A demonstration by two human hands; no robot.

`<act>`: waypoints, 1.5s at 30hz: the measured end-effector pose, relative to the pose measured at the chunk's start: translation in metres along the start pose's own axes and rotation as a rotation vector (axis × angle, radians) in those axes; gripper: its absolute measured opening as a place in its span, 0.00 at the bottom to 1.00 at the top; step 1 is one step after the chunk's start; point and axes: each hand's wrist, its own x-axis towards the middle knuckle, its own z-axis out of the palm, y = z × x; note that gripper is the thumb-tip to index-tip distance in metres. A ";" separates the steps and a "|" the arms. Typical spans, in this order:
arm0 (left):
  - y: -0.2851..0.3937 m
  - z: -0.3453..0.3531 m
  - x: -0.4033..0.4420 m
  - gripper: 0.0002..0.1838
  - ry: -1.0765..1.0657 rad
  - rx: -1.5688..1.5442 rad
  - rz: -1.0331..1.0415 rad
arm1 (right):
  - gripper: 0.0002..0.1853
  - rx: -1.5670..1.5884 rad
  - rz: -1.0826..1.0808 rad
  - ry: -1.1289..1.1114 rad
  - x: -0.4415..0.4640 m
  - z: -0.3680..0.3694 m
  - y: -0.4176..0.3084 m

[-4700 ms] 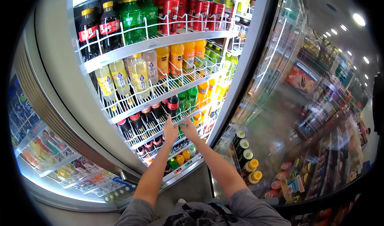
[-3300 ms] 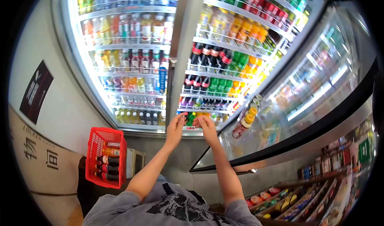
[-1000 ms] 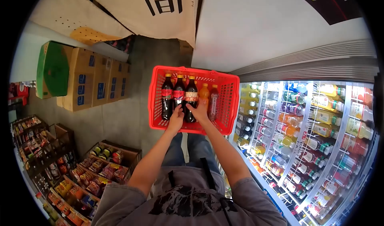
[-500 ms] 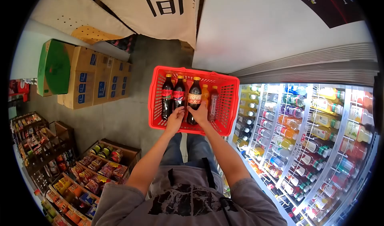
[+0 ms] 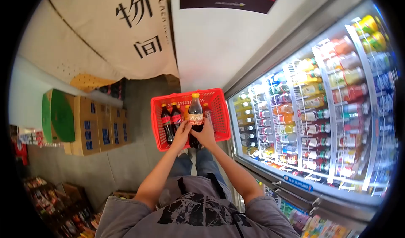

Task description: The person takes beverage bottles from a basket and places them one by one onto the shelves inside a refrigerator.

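Note:
My right hand (image 5: 204, 133) is closed around the lower part of a cola bottle (image 5: 195, 110) with a yellow cap and a cream and red label. My left hand (image 5: 182, 133) presses its fingers against the bottle's left side, by the label. The bottle is upright, raised above a red plastic basket (image 5: 157, 132). Two dark cola bottles with red labels, one at the far left (image 5: 167, 122) and one beside it (image 5: 176, 114), stand in the basket. Behind the raised bottle an orange drink bottle (image 5: 186, 110) is mostly hidden. A reddish drink bottle (image 5: 206, 110) stands at the right.
A lit drinks cooler (image 5: 295, 115) with rows of bottles fills the right side. Stacked cardboard boxes (image 5: 99, 126) and a green box (image 5: 59, 115) stand at the left. A cloth curtain (image 5: 101, 31) hangs ahead, and snack shelves (image 5: 55, 204) are at the lower left.
The cream-labelled cola bottle has been lifted out from among the others. My left hand has come against it. The view has turned toward the cooler, showing more of it.

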 end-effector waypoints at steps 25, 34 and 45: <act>0.036 0.236 -0.204 0.35 -0.910 0.154 0.110 | 0.41 0.121 0.036 0.720 -0.274 -0.238 -0.020; 0.009 0.307 -0.311 0.31 -1.180 0.152 0.056 | 0.41 0.139 0.034 0.788 -0.415 -0.292 0.003; 0.001 0.343 -0.330 0.37 -1.308 0.106 0.153 | 0.22 -0.001 0.064 1.354 -0.434 -0.365 0.038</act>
